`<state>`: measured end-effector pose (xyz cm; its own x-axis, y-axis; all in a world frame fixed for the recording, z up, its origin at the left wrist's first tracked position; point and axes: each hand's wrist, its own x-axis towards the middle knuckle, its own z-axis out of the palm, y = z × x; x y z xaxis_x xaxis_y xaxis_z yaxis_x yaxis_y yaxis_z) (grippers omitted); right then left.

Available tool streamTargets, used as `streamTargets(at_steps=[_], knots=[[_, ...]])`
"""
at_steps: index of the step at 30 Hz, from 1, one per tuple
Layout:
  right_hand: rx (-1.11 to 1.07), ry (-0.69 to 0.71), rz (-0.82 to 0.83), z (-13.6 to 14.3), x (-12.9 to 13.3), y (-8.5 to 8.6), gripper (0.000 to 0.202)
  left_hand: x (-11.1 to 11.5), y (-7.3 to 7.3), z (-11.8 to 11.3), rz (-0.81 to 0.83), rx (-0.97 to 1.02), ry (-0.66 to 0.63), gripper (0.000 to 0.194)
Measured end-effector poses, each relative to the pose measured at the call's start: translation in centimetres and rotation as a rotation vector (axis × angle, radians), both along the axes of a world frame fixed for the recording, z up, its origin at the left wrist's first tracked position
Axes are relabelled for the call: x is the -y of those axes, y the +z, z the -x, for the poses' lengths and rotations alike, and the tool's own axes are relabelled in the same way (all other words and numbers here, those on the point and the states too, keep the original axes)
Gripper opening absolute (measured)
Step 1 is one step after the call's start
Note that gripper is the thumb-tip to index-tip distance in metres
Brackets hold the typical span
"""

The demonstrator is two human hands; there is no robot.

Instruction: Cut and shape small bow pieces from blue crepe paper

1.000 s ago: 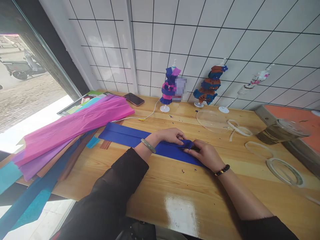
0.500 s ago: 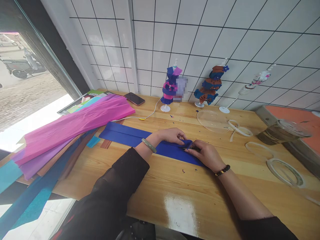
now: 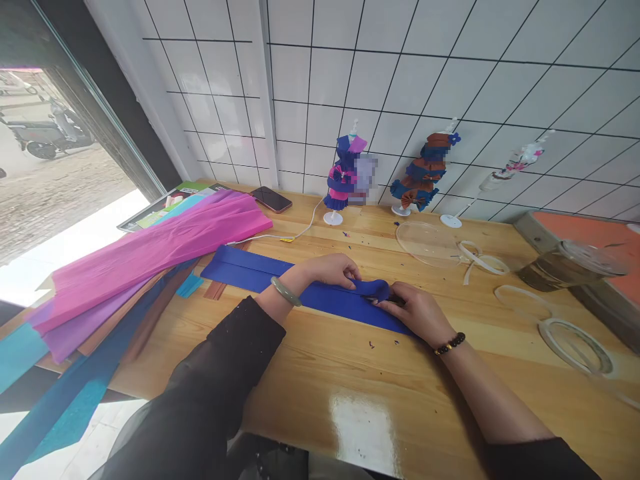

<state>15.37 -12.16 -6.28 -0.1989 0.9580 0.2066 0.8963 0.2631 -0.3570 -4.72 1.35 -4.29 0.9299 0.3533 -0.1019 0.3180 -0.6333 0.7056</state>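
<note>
Left hand point(image 3: 331, 270) pinched the blue paper point(image 3: 334, 301), frame centre; right hand point(image 3: 423, 310) curled round a dark tool point(image 3: 397, 299), perhaps scissors, mostly hidden. Best practice, I judged: flap point(image 3: 374, 287) taut, fingertips clear.

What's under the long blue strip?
Brown material pokes out at the near edge of the blue strip, toward its left end. Whatever else lies underneath is covered by the strip; can't tell.

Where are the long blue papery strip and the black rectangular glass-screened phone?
Long blue papery strip point(image 3: 337, 303): head view, near side, about midway along.
Black rectangular glass-screened phone point(image 3: 271, 199): head view, middle of its screen.
</note>
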Motion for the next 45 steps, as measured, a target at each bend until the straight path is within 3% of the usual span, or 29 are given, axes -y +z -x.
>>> streamTargets(at_steps=[24,45], knots=[[0.094,0.005,-0.01,1.3,-0.8,0.1,0.036,-0.3,-1.1,-0.3,0.072,0.047,-0.018,0.02],[0.166,0.02,-0.065,1.1,-0.8,-0.4,0.038,0.1,-0.4,-0.1,0.095,0.028,0.004,0.018]])
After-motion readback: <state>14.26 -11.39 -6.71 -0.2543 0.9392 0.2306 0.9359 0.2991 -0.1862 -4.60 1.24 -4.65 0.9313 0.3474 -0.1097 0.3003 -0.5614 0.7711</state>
